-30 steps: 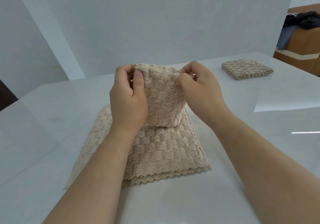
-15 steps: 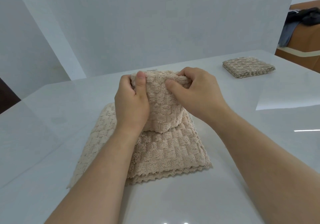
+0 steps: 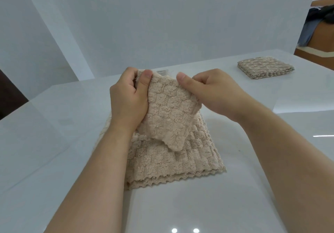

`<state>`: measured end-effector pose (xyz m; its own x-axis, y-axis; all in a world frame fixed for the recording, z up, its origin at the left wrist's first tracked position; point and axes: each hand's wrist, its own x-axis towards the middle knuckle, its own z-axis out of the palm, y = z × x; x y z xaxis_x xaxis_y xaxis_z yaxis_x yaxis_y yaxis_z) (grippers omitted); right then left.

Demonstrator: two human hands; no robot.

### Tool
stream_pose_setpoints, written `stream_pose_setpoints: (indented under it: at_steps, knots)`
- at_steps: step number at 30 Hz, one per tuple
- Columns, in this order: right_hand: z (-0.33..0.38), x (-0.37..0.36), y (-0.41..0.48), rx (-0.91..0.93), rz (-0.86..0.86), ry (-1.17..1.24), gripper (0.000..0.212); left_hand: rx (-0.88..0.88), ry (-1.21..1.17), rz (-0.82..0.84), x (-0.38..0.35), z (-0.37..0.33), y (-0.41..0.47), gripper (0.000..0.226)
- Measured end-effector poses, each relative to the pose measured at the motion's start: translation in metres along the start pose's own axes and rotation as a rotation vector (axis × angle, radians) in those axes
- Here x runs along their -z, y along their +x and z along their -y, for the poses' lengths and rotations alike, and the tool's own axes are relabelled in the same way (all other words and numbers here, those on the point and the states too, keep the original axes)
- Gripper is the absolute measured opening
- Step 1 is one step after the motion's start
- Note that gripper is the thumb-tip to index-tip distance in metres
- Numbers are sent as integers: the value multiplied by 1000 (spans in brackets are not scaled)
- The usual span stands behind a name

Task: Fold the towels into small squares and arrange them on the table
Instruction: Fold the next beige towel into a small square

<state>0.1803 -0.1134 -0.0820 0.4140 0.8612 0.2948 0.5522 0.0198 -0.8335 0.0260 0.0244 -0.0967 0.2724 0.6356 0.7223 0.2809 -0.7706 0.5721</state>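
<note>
Left hand (image 3: pixel 128 99) and right hand (image 3: pixel 215 90) each pinch the top edge of a beige towel (image 3: pixel 168 113), held above the flat towels (image 3: pixel 180 164) on the table (image 3: pixel 235 187). Soft, light and limp, it is probably best gripped at its corners

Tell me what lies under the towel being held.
Below the held towel, pinched by the left hand and right hand, a flat beige pile lies on the table, scalloped edges showing. Its far part is covered; the layer count is unclear.
</note>
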Motion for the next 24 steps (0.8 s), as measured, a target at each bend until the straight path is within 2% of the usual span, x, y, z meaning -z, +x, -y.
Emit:
stream_pose_setpoints:
  at_steps: [2, 3, 6, 9, 14, 21, 23, 24]
  knots:
    - [0, 1, -2, -55, 134, 208, 64, 16, -18, 25, 1, 2, 2, 40]
    - [0, 2, -2, -49, 124, 203, 63, 24, -26, 27, 1, 2, 3, 39]
    - [-2, 0, 1, -48, -25, -85, 70, 50, -29, 41, 0, 8, 4, 41]
    - [-5, 0, 1, -58, -67, -85, 69, 104, -51, 35, 0, 14, 6, 46]
    - [-12, -5, 4, -86, -61, -176, 48, 227, -195, 70, -5, 11, 4, 44]
    - [-28, -9, 15, -247, -246, 124, 38, 496, -590, 220, -8, -1, 0, 36]
    - [-32, -7, 16, -272, -319, 197, 38, 461, -631, 294, -8, -2, -1, 33]
    - [-33, -7, 16, -279, -343, 223, 37, 389, -556, 325, -9, -2, -2, 27]
